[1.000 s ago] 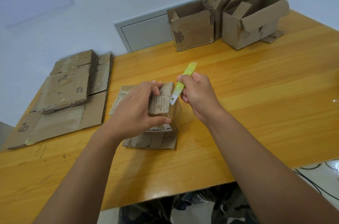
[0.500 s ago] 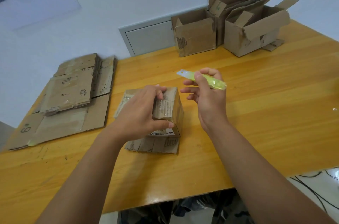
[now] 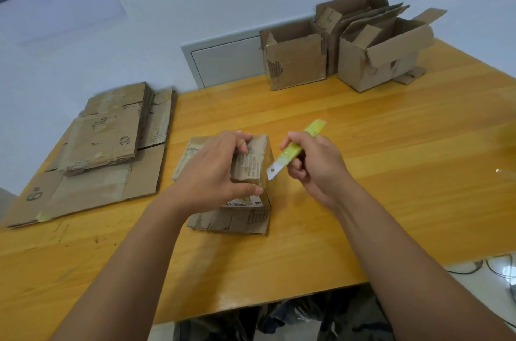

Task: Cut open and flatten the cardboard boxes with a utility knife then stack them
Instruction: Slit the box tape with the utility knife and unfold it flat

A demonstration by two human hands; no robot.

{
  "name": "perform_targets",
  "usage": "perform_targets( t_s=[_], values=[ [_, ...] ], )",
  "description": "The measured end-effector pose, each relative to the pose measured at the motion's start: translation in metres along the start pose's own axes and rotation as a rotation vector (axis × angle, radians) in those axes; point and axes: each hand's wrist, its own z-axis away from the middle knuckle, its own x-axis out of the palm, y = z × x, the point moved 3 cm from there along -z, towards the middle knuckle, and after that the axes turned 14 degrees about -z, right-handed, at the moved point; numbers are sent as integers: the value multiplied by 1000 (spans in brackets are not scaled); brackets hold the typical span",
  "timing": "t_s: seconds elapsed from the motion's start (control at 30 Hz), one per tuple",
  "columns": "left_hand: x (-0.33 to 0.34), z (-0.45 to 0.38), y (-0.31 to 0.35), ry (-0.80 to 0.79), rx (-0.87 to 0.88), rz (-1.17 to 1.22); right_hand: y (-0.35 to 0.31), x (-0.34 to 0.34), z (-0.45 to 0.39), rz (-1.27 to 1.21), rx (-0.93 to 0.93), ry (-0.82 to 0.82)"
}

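A small taped cardboard box (image 3: 257, 165) stands in the middle of the wooden table (image 3: 391, 173), its lower flaps splayed out on the wood. My left hand (image 3: 212, 170) grips the box from the top and left, fingers over the far edge and thumb on the near side. My right hand (image 3: 315, 165) holds a yellow-green utility knife (image 3: 293, 151), blade end pointing down-left, tip right beside the box's upper right edge. A stack of flattened cardboard (image 3: 106, 145) lies at the left of the table.
Three open, upright cardboard boxes stand at the back: one (image 3: 296, 59) in the middle, one behind it (image 3: 351, 14) and one at the right (image 3: 385, 53). A white wall panel (image 3: 223, 61) sits behind the table. Cables (image 3: 497, 271) lie on the floor at lower right.
My right hand has turned the knife from lying level, blade pointing left, to blade down-left and brought it to the box's right edge. My left hand keeps its grip on the box.
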Motion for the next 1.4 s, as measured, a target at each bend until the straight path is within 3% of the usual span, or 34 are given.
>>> perform_targets(
  t_s=[0.5,0.97,1.17,1.27,1.4],
  values=[
    [1,0,0,9,5,3,5,14,-11,3,23,-69],
    [0,0,1,21,5,10,6,20,-23,123,-112,146],
    [-1,1,0,12,6,-1,-9,0,-6,-215,-243,266],
    [-2,3,1,-16,29,-20,-6,-3,5,-114,-342,199],
    [-3,4,1,9,-45,176,5,6,17,346,-597,-20]
  ],
)
